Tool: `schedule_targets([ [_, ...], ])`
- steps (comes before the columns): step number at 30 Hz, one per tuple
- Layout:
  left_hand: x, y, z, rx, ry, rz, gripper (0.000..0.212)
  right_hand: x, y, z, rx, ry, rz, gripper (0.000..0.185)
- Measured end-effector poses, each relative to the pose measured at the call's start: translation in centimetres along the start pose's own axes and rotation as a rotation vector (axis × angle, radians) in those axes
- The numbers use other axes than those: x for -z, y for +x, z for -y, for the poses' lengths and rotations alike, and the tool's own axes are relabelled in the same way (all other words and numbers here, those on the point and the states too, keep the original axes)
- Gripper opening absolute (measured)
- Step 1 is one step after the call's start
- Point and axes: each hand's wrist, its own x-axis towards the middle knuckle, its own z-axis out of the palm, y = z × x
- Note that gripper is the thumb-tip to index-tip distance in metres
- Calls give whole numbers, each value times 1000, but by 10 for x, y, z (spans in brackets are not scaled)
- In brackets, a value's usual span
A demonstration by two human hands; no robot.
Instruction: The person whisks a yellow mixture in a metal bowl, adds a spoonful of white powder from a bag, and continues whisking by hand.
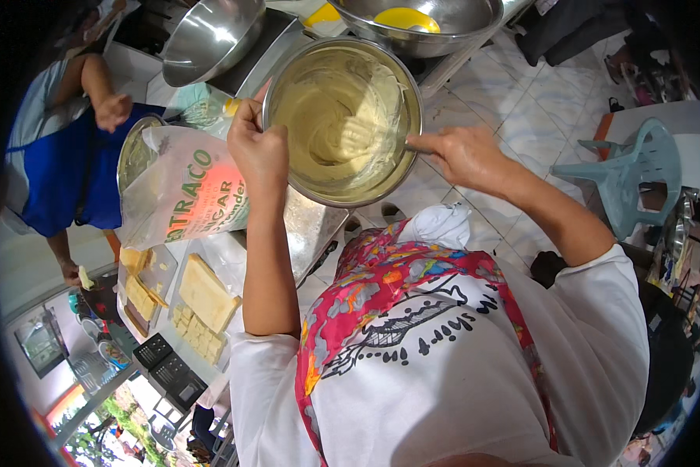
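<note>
A stainless steel mixing bowl is held up before me, tilted so that its inside faces the camera. My left hand grips its left rim. Pale cream or batter coats the bowl's inside in swirls. At the right rim my right hand holds the handle of a whisk, whose blurred wires lie in the cream. A printed plastic sugar bag stands just left of my left forearm.
Two larger steel bowls, one at upper left and one at top, stand beyond. Cut cake pieces and slabs lie on trays at lower left. A person in a blue apron stands left. A plastic chair is at right.
</note>
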Motion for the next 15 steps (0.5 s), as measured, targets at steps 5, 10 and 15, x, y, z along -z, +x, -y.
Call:
schedule_targets([
  [5,-3,7,5,71,-108,-51,12,-5,5,24,95,369,-51,32],
  [10,-8,6,-8,-24,37,-63,13,24,43,32,151,87,-260,39],
  [15,-8,1,-16,-66,71,-41,16,30,55,-5,130,-294,-389,52],
])
